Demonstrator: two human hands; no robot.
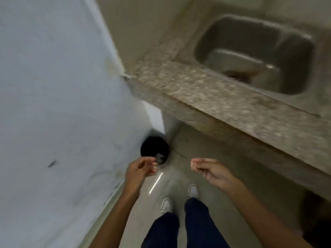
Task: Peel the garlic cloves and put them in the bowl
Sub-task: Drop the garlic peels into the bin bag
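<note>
Though blurry, left hand [141, 169] above black bin [152, 147].

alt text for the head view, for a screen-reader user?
Standing person looks down at both hands held over the floor: left hand above a black bin by the wall, right hand loosely curled. A granite counter with a steel sink is to the right.

A black round container [151, 145] is standing upright on the floor, tucked into the corner where the wall meets the counter base. A small clump of pale, papery flakes [160, 158], possibly garlic skin, is lying inside against its near rim, blurred. The left hand [141, 169] is hovering at that rim, fingertips just beside the flakes; whether it is pinching any is unclear.
</note>
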